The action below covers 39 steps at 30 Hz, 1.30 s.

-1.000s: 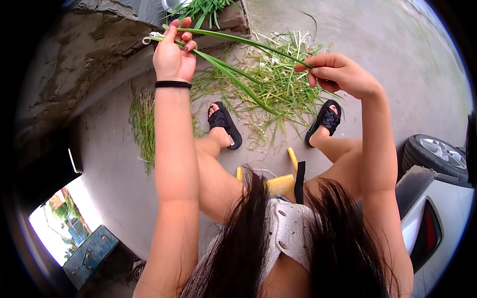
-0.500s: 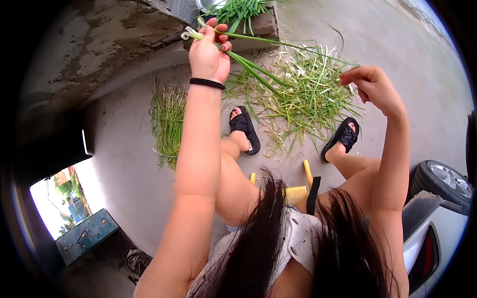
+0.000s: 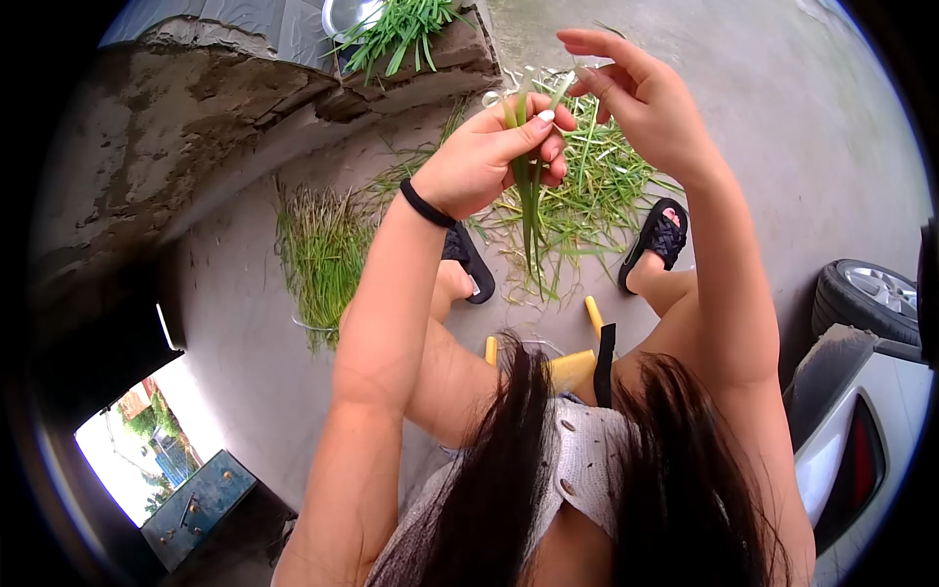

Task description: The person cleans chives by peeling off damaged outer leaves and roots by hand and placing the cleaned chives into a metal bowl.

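My left hand [image 3: 514,147] is closed round a few garlic chives [image 3: 529,210], their pale ends sticking up past the thumb and the green leaves hanging below. Just right of those pale ends is my right hand [image 3: 641,108], fingers apart and partly curled. Its thumb side is close to one white end; whether they touch I cannot tell. Below and behind both hands, a loose heap of green and yellowed leaves and trimmings [image 3: 606,166] is spread on the ground.
A bundle of chives [image 3: 328,254] lies at left by my sandalled foot. Green chives [image 3: 406,29] and a metal bowl [image 3: 344,18] sit on a ledge at the top. Yellow stool legs [image 3: 594,318] show between my knees. A wheel [image 3: 871,293] and car [image 3: 856,460] stand at right.
My left hand has come down and right with the chives, which now hang downward. My right hand has moved up and left, from beside the long leaf tips to the pale ends.
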### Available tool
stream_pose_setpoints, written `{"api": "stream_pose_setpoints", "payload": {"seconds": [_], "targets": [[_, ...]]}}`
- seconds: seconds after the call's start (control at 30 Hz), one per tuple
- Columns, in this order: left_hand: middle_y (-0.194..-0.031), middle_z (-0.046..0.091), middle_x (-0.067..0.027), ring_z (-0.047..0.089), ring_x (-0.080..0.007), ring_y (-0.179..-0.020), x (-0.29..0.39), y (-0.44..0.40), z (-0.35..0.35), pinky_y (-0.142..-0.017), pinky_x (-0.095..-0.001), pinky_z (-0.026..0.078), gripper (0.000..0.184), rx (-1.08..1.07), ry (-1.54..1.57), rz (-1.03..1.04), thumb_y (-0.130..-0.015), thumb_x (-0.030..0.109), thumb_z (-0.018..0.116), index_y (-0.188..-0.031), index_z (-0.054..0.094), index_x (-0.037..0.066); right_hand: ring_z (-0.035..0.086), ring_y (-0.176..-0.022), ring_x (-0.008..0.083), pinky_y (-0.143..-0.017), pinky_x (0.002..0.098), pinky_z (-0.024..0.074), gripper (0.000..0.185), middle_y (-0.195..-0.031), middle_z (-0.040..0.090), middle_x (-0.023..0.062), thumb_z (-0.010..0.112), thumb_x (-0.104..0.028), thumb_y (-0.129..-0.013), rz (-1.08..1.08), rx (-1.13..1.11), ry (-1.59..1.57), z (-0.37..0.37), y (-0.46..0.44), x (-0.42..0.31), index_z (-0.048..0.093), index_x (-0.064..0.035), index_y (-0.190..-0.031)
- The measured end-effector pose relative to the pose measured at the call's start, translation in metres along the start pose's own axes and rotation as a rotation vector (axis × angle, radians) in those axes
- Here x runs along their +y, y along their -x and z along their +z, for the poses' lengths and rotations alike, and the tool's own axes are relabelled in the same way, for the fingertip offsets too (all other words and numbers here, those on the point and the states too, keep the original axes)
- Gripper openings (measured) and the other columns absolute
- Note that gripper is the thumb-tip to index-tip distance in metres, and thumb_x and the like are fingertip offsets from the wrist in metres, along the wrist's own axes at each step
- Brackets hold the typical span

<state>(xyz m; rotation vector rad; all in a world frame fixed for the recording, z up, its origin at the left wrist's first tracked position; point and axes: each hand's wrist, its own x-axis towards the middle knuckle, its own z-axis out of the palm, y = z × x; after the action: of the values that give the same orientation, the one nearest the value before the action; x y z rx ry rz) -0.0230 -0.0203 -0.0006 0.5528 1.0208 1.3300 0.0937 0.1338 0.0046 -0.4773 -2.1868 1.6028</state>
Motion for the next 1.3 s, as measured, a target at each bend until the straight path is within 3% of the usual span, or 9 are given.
{"api": "stream_pose_setpoints", "payload": {"seconds": [0.27,0.47,0.57,0.7,0.83,0.97,1.07,1.17,1.3], "targets": [[-0.068,0.040,0.0040,0.034,-0.0052,-0.059,0.000,0.001,0.001,-0.054,-0.0185,0.030,0.021,-0.043,-0.129,-0.122,-0.094,0.023,0.041,-0.099,0.052,0.006,0.054,-0.065,0.0082,-0.059,0.0227,0.0443,0.017,-0.079,0.063,0.0027,0.060,-0.008,-0.081,-0.088,-0.066,-0.076,0.003,0.001,-0.003,0.063,-0.0020,-0.096],[-0.065,0.038,0.0056,0.032,-0.0047,-0.056,0.002,0.000,0.004,-0.050,-0.0186,0.027,0.018,0.047,-0.270,-0.217,-0.093,0.020,0.041,-0.095,0.052,0.006,0.049,-0.060,0.0109,-0.056,0.0242,0.0430,0.024,-0.081,0.061,0.0046,0.068,-0.016,-0.074,-0.156,-0.091,0.156,0.001,0.004,-0.020,0.064,-0.0062,-0.096],[-0.065,0.038,0.0058,0.032,-0.0046,-0.056,-0.012,-0.003,0.001,-0.050,-0.0193,0.028,0.017,0.151,-0.497,-0.148,-0.092,0.020,0.042,-0.093,0.052,0.006,0.041,-0.055,0.0069,-0.050,0.0205,0.0359,0.029,-0.078,0.059,0.0011,0.070,-0.013,-0.072,-0.204,-0.177,0.157,0.014,0.009,-0.010,0.063,-0.0067,-0.100],[-0.068,0.043,0.0048,0.036,-0.0033,-0.059,-0.007,-0.002,0.004,-0.051,-0.0184,0.030,0.019,0.130,-0.571,-0.108,-0.090,0.022,0.049,-0.095,0.053,0.004,0.059,-0.066,0.0175,-0.062,0.0277,0.0476,0.016,-0.076,0.062,0.0110,0.063,-0.009,-0.075,-0.071,-0.211,0.120,0.015,0.008,-0.003,0.062,-0.0010,-0.089],[-0.071,0.046,0.0048,0.038,-0.0027,-0.061,-0.003,-0.003,-0.006,-0.054,-0.0167,0.033,0.023,0.100,-0.347,-0.044,-0.092,0.020,0.048,-0.107,0.055,0.003,0.061,-0.068,0.0200,-0.063,0.0287,0.0487,0.012,-0.077,0.063,0.0131,0.057,-0.001,-0.077,0.054,-0.180,-0.008,0.004,0.005,-0.008,0.062,0.0011,-0.087],[-0.069,0.046,0.0049,0.038,-0.0030,-0.061,-0.006,-0.004,-0.006,-0.055,-0.0168,0.034,0.021,0.239,-0.508,-0.007,-0.093,0.020,0.045,-0.100,0.055,0.003,0.061,-0.071,0.0247,-0.066,0.0313,0.0491,0.012,-0.077,0.061,0.0135,0.057,-0.001,-0.076,-0.293,-0.127,0.373,0.009,0.005,0.001,0.062,0.0020,-0.087],[-0.068,0.046,0.0049,0.039,-0.0031,-0.059,-0.009,-0.005,-0.006,-0.054,-0.0174,0.034,0.019,0.301,-0.573,-0.017,-0.093,0.020,0.045,-0.095,0.055,0.004,0.061,-0.073,0.0278,-0.067,0.0328,0.0492,0.014,-0.083,0.060,0.0139,0.058,-0.002,-0.075,-0.330,-0.144,0.482,0.012,0.005,0.003,0.062,0.0016,-0.088],[-0.068,0.047,0.0047,0.039,-0.0030,-0.058,-0.010,-0.005,-0.005,-0.053,-0.0174,0.034,0.019,0.376,-0.521,-0.014,-0.093,0.021,0.045,-0.092,0.055,0.005,0.059,-0.073,0.0306,-0.066,0.0344,0.0488,0.017,-0.086,0.058,0.0139,0.059,-0.003,-0.074,-0.275,-0.142,0.379,0.018,0.008,0.007,0.061,0.0004,-0.090],[-0.067,0.045,0.0053,0.038,-0.0025,-0.057,-0.007,-0.004,-0.006,-0.051,-0.0167,0.032,0.020,0.355,-0.410,-0.042,-0.093,0.022,0.045,-0.091,0.055,0.005,0.058,-0.077,0.0306,-0.068,0.0360,0.0487,0.021,-0.082,0.055,0.0127,0.056,0.005,-0.067,-0.404,-0.096,0.624,0.025,0.008,0.013,0.060,0.0003,-0.088]]}}
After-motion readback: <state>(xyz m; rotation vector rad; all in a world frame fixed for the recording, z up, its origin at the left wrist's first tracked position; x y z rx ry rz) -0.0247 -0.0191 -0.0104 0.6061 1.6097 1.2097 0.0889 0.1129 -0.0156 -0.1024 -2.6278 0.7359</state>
